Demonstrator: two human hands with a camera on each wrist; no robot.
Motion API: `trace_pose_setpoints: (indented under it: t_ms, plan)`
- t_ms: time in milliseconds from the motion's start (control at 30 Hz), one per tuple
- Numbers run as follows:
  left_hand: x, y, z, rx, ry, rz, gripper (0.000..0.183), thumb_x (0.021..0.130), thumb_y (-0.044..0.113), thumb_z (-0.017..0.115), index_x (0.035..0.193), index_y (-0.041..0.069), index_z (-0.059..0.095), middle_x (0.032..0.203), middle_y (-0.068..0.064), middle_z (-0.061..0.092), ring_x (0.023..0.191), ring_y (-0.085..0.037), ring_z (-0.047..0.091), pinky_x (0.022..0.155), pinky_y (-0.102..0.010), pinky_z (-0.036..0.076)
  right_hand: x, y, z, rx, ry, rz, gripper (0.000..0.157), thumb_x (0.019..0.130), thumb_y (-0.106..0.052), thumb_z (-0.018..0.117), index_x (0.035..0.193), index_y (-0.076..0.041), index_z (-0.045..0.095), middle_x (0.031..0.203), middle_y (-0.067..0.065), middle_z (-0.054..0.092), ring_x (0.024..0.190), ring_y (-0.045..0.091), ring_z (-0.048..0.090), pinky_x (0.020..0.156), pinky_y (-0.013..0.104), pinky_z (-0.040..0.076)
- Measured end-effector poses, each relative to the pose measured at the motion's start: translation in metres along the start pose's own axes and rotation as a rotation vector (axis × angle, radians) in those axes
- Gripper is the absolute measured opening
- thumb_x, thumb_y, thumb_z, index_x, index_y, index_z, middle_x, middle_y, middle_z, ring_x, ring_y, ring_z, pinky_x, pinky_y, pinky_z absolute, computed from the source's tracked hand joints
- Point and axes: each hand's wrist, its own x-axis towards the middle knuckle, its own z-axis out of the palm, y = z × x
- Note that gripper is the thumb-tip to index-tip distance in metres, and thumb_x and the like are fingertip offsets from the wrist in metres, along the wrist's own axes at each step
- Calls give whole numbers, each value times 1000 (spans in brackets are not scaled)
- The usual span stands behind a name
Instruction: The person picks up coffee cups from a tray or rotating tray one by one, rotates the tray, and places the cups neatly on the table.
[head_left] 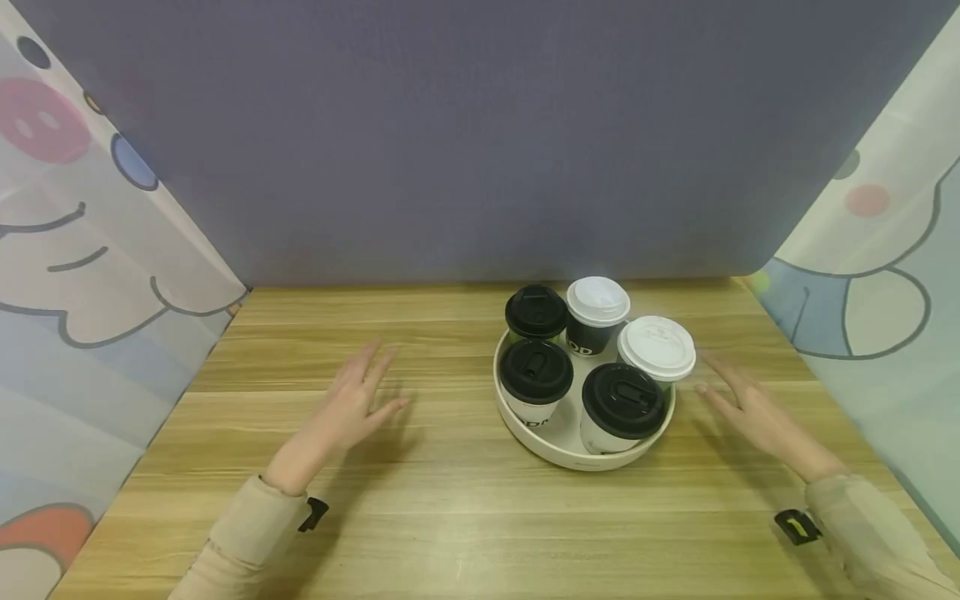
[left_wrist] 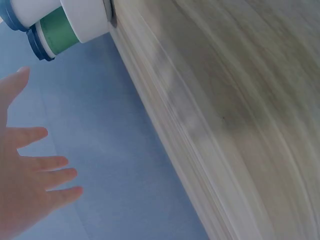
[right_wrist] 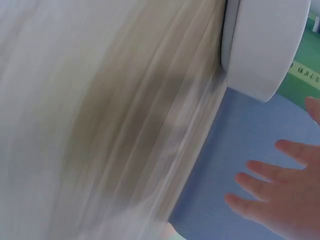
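Note:
A round white tray (head_left: 555, 455) with a low rim carries several lidded paper cups. Three have black lids: one cup (head_left: 537, 379) at front left, one cup (head_left: 622, 407) at front right, and a cup (head_left: 536, 312) at back left. Two wear white lids, a dark cup (head_left: 597, 312) at the back and a cup (head_left: 657, 348) on the right. My left hand (head_left: 347, 408) hovers left of the tray, fingers spread and holding nothing. Close by the tray's right side is my right hand (head_left: 753, 414), its fingers extended. A green cup (right_wrist: 305, 70) shows above the tray wall in the right wrist view.
The tray stands on a wood-grain table (head_left: 435, 517), right of its middle. A grey-blue panel (head_left: 480, 150) rises along the table's back edge. Curtains with cartoon prints, one on the left (head_left: 90, 250) and one on the right (head_left: 885, 275), hang at the sides.

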Motion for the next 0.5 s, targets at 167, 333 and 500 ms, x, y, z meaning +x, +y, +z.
trace_pose_setpoints:
  t_ms: [167, 333, 500]
  plan:
    - [2, 5, 0, 5, 40, 51, 72, 81, 32, 62, 135, -1, 29, 137, -29, 22, 121, -47, 27, 98, -56, 23, 0, -3, 3, 130, -53, 28, 56, 93, -20, 45, 137, 5, 22, 131, 36, 27, 112, 56, 29, 87, 64, 25]
    - [3, 11, -1, 3, 75, 93, 68, 81, 31, 62, 133, -2, 34, 134, -29, 29, 119, -45, 32, 98, -54, 24, -1, -9, 5, 168, -63, 52, 50, 93, -17, 43, 130, 13, 29, 121, 39, 38, 104, 52, 42, 83, 59, 35]
    - [6, 18, -1, -4, 148, 188, 58, 80, 28, 63, 126, -2, 43, 128, -27, 38, 115, -42, 40, 97, -53, 28, -3, -14, 6, 186, -84, 90, 48, 94, -19, 41, 130, 12, 31, 114, 35, 47, 99, 47, 49, 80, 55, 41]
